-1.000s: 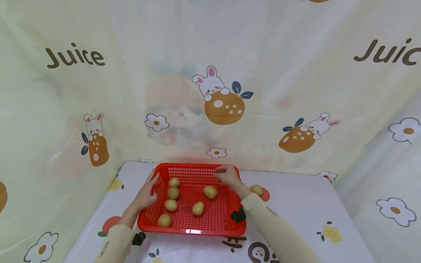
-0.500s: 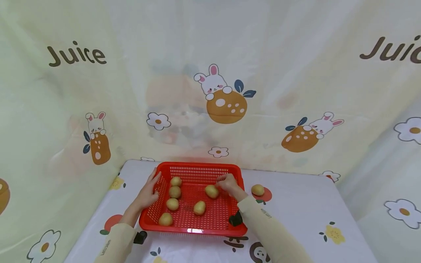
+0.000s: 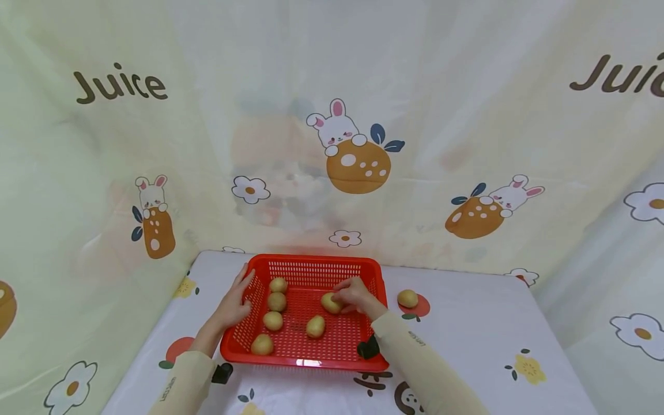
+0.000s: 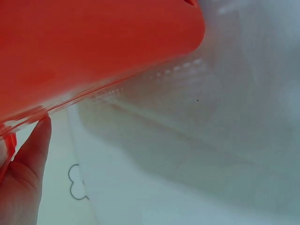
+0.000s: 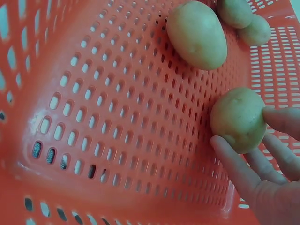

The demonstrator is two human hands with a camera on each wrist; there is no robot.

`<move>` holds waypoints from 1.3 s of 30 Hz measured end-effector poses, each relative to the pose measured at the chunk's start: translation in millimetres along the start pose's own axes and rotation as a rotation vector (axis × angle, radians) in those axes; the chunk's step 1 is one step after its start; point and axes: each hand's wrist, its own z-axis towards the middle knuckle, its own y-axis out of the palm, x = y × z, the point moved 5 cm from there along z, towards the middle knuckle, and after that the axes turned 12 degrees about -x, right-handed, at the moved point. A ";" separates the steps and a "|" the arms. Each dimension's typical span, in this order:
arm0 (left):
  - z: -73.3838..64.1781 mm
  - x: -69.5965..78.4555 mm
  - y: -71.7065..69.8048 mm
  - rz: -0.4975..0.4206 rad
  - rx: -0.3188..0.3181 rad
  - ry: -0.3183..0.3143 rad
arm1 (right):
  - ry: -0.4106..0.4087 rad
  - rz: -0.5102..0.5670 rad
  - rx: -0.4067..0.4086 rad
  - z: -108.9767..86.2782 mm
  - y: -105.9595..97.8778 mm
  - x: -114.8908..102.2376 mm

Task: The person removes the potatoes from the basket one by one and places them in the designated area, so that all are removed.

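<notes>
A red plastic basket (image 3: 306, 365) with slotted walls holds several potatoes. My left hand (image 3: 231, 308) grips its left rim, with the thumb showing on the inner side. In the left wrist view a finger (image 4: 35, 150) touches the basket's smooth outer side (image 4: 103, 42). Inside the basket, my right hand (image 3: 355, 295) has its thumb and fingers around a potato (image 3: 329, 302) at the right of the middle. In the right wrist view the fingertips touch both sides of this potato (image 5: 238, 119), which sits low over the slotted floor.
Another potato (image 3: 315, 327) lies alone nearer the front of the basket floor. Several potatoes form a row along the left wall, the frontmost potato (image 3: 261, 344) near the corner. One potato (image 3: 407, 298) lies on the printed tablecloth (image 3: 467, 323), right of the basket.
My right hand has come down from the basket's back right wall, moved left and taken hold of the potato. The left hand stays at the left rim. The head view has shifted slightly.
</notes>
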 end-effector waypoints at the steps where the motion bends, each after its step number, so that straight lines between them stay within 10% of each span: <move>1: 0.0 -0.2 0.3 -0.002 0.001 0.001 | -0.001 -0.003 0.002 -0.1 0.1 0.0; 23: 0.0 0.0 1.5 0.019 -0.015 -0.039 | -0.080 0.072 -0.018 -20.2 -36.6 -35.3; 39: 0.7 -1.1 2.3 0.011 -0.006 -0.003 | -0.106 0.099 0.034 -54.8 -105.9 -44.4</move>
